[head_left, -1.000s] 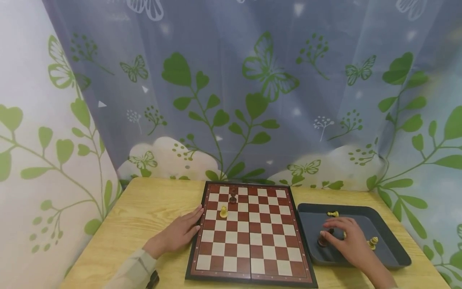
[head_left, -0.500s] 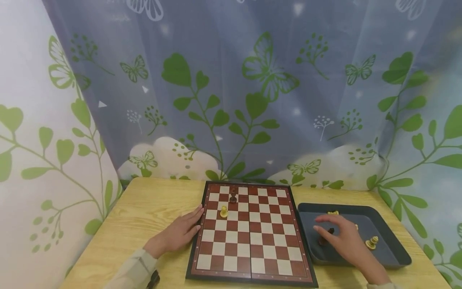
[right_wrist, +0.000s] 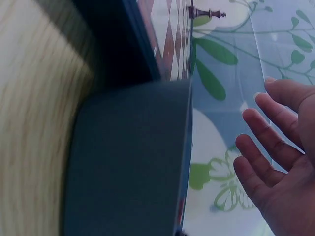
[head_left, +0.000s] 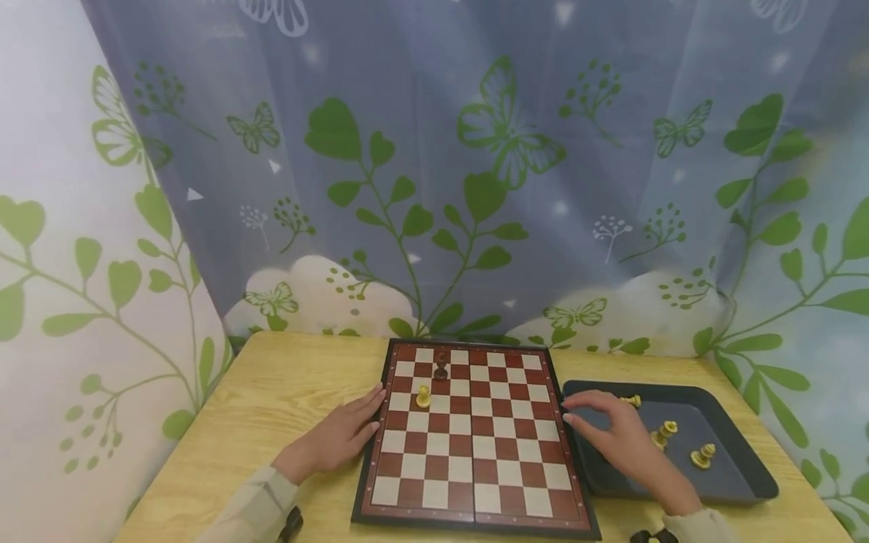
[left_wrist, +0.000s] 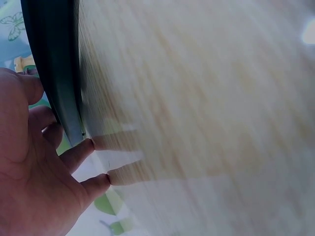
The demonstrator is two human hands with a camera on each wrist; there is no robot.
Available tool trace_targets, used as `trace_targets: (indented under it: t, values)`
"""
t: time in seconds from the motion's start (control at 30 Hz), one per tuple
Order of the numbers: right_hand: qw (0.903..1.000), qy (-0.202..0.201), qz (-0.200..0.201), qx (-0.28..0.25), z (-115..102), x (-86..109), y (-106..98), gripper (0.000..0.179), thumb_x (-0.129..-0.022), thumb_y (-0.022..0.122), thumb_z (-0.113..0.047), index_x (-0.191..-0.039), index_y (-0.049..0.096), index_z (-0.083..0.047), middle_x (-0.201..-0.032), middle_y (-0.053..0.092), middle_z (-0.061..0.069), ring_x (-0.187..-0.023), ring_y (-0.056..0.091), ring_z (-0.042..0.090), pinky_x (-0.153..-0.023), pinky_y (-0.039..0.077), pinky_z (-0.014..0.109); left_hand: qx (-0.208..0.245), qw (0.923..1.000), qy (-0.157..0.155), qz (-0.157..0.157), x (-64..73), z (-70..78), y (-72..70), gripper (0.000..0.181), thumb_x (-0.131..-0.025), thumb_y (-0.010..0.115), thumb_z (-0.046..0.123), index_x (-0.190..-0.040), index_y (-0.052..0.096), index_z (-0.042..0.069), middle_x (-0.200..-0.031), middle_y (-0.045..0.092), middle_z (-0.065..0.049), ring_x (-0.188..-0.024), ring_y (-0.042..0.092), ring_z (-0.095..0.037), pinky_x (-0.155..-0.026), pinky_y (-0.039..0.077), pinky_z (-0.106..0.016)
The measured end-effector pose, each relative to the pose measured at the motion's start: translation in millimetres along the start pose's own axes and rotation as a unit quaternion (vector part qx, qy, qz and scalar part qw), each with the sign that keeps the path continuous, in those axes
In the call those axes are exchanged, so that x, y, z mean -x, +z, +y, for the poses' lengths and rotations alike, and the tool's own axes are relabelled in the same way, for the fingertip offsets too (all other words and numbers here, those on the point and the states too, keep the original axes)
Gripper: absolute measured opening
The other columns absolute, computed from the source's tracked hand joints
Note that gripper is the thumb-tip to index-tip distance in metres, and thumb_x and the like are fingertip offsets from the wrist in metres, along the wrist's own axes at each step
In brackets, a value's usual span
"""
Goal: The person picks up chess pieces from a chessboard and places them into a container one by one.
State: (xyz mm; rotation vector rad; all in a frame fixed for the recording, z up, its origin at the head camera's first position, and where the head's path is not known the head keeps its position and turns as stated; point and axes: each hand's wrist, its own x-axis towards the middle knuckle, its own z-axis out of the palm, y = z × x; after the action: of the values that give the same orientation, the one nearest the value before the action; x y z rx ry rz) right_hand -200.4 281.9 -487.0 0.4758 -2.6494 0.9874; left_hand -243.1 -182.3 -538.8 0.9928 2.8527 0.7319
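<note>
My left hand [head_left: 334,439] rests at the left edge of the chessboard [head_left: 502,451], its fingers extended. In the left wrist view two fingertips [left_wrist: 102,183] touch the wooden table beside the board. Over the left side of the dark tray [head_left: 736,452], near the board's right edge, hovers my right hand [head_left: 627,441]. Its fingers [right_wrist: 256,162] are loosely bent, with nothing between them in the right wrist view. A dark chess piece [head_left: 441,367] and a yellow chess piece [head_left: 423,397] stand on the board. The dark piece seen earlier in the tray is now out of sight.
Inside the tray are a yellow piece lying down [head_left: 631,401], a crowned yellow piece [head_left: 665,434] and another yellow piece [head_left: 703,455]. The tray adjoins the board on the wooden table [head_left: 285,377]. A patterned curtain [head_left: 434,226] hangs behind.
My right hand has drawn away from the dark piece in the tray and moved left toward the board. This uncovers the crowned yellow piece. My left hand stays put.
</note>
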Motion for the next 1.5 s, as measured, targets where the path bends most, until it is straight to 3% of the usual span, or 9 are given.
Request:
trace_targets:
  t: [0.4, 0.7, 0.93, 1.13, 1.5]
  values:
    - [0.9947, -0.004, -0.09, -0.049, -30, -28.0, 27, 0.019, -0.096, 0.072, -0.022, -0.113, 0.076, -0.016, -0.119, 0.071, -0.001, -0.115, 0.064, 0.031, -0.092, 0.054, 0.056, -0.004, 1.0, -0.002, -0.002, -0.9, -1.6, -1.3, 0.057, -0.111, 0.039, 0.027, -0.159, 0.027, -0.001, -0.167, 0.021, -0.017, -0.149, 0.031, -0.044, -0.113, 0.026, -0.074]
    - [0.9836, -0.041, -0.143, -0.102, -48, -53.0, 54, 0.021, -0.098, 0.069, -0.021, -0.116, 0.075, -0.011, -0.122, 0.07, 0.005, -0.116, 0.063, 0.031, -0.095, 0.053, 0.059, -0.002, 1.0, 0.006, -0.002, -0.7, -1.5, -2.9, 0.056, -0.111, 0.039, 0.025, -0.158, 0.028, -0.003, -0.167, 0.022, -0.019, -0.149, 0.031, -0.045, -0.115, 0.028, -0.07]
    - [0.9746, -0.027, -0.177, -0.134, -62, -68.7, 77, 0.024, -0.099, 0.068, -0.022, -0.119, 0.073, -0.009, -0.125, 0.068, 0.006, -0.121, 0.061, 0.033, -0.1, 0.052, 0.058, -0.011, 0.9999, 0.012, -0.001, 0.2, -1.8, -4.2, 0.056, -0.111, 0.039, 0.025, -0.158, 0.028, -0.003, -0.166, 0.023, -0.019, -0.148, 0.032, -0.045, -0.115, 0.03, -0.068]
    - [0.972, -0.043, -0.185, -0.138, -70, -78.8, 97, 0.028, -0.099, 0.068, -0.023, -0.122, 0.073, -0.007, -0.125, 0.069, 0.007, -0.12, 0.064, 0.034, -0.101, 0.052, 0.058, -0.003, 0.9998, 0.018, 0.0, 0.9, -2.5, -2.5, 0.056, -0.111, 0.04, 0.024, -0.157, 0.029, -0.005, -0.166, 0.023, -0.021, -0.148, 0.032, -0.046, -0.115, 0.029, -0.069]
    - [0.9749, -0.03, -0.18, -0.127, -82, -90.7, 119, 0.03, -0.1, 0.067, -0.021, -0.128, 0.07, -0.01, -0.131, 0.067, 0.007, -0.125, 0.059, 0.032, -0.103, 0.049, 0.056, 0.002, 0.9999, 0.001, -0.013, -1.7, -4.1, -0.6, 0.057, -0.111, 0.038, 0.029, -0.159, 0.027, 0.0, -0.168, 0.021, -0.016, -0.15, 0.03, -0.042, -0.115, 0.028, -0.07]
